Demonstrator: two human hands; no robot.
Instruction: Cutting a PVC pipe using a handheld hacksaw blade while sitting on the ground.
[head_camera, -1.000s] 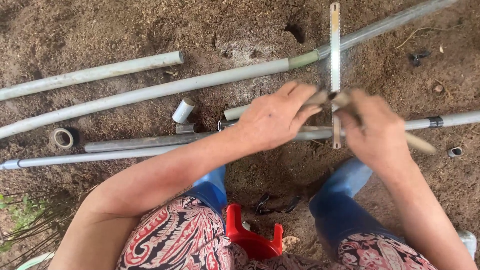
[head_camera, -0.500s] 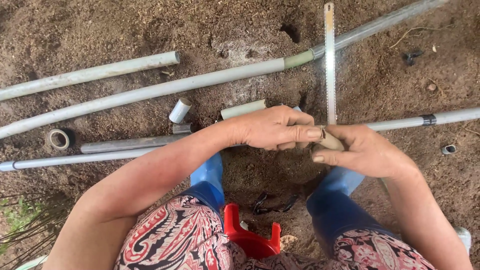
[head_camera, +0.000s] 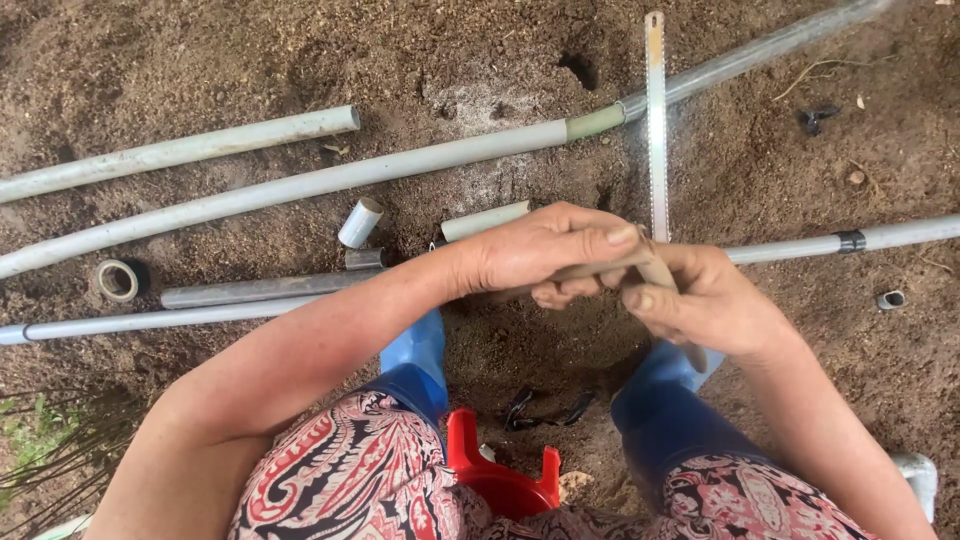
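Bare brown dirt (head_camera: 300, 60) fills the ground, and the person sits low over it with both hands drawn together just above the knees. Their left hand (head_camera: 545, 250) is curled over a thin grey pipe (head_camera: 850, 241), fingers folded down on top of it, forearm coming in from the lower left. Their right hand (head_camera: 715, 305) is closed round the pale wooden handle (head_camera: 662, 272) of a hacksaw, whose narrow toothed blade (head_camera: 656, 120) stands straight away from the hands, reaching past a long pipe (head_camera: 400, 165) lying slantwise beyond them. Where the blade meets the handle is covered by the fingers, so the joint cannot be made out. Off beyond the left wrist lie a short pipe stub (head_camera: 359, 222), a cut length (head_camera: 484, 220) and a small ring (head_camera: 117, 280); another pipe (head_camera: 180, 152) lies farther out that way. Open dirt spreads beyond the right hand, with only a tiny fitting (head_camera: 890, 299) lying there. Blue boots (head_camera: 420, 350) and patterned cloth (head_camera: 340, 470) hem the hands in below, a red stool (head_camera: 500, 480) half hidden between the legs.
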